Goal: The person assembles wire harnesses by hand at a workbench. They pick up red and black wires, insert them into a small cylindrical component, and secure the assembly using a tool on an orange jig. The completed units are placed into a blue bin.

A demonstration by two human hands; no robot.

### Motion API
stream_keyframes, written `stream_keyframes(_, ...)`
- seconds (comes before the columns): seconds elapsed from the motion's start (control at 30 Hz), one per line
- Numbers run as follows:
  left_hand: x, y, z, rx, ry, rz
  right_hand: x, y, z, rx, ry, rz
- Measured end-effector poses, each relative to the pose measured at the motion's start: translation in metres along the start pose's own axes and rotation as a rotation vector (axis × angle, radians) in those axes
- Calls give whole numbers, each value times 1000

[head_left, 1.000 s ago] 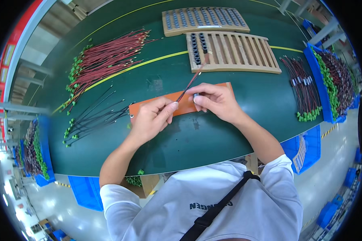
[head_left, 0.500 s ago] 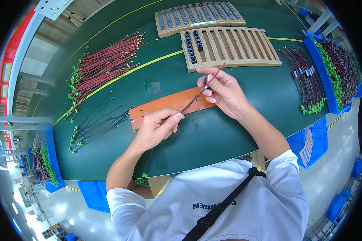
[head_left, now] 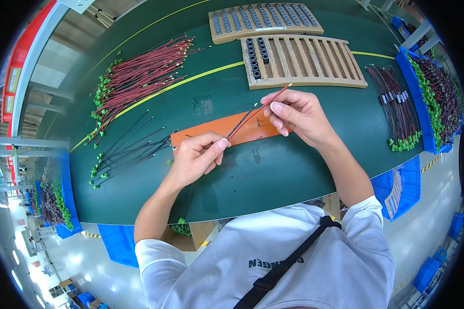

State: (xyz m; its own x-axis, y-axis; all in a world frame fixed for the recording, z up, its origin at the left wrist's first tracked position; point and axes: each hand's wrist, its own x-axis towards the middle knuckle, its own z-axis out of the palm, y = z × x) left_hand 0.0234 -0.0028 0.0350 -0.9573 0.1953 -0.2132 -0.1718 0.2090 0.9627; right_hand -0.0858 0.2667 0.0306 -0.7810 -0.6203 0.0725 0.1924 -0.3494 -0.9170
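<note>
My left hand (head_left: 201, 157) is closed, pinching a black wire (head_left: 244, 119) and a red wire (head_left: 252, 114) together between thumb and fingers. Beyond that grip the two wires spread apart, each with a bare tip. My right hand (head_left: 299, 116) is closed around the red wire near its upper end, which sticks out past the index finger. Whether its curled fingers hide anything else I cannot make out. Both hands are raised over an orange board (head_left: 198, 135) lying on the green table (head_left: 263, 177).
Red wires with green connectors (head_left: 144, 72) are piled far left, black wires (head_left: 134, 144) nearer. A cardboard tray (head_left: 314, 59) holds several dark cylinders; a fuller tray (head_left: 265, 23) stands behind. Wires with grey cylinders (head_left: 397, 98) lie right, beside a blue bin (head_left: 423, 103).
The black wire's tip has separated from the red wire. A dark round piece seen at my right fingertips is no longer visible. My right hand has shifted slightly right and down.
</note>
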Motion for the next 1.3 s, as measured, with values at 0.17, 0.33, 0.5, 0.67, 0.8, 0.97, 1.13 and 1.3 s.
stream_keyframes(0.17,-1,-2,0,87,19,4,0,5,-1,-50,103,-10)
stream_keyframes(0.33,3,1,3,44,39,7,2,14,7,-89,244,10)
stream_keyframes(0.5,12,9,8,33,2,-20,-1,26,12,-147,136,97)
stream_keyframes(0.67,18,8,15,44,-29,-32,0,31,18,-174,171,42)
stream_keyframes(0.8,20,-1,18,5,43,2,-1,19,8,-311,110,177)
stream_keyframes(0.97,23,-2,21,50,164,72,5,22,4,90,263,-90)
stream_keyframes(1.13,25,-11,21,250,240,238,5,24,0,86,307,-169)
stream_keyframes(1.3,25,-10,24,365,251,334,6,29,2,13,339,-203)
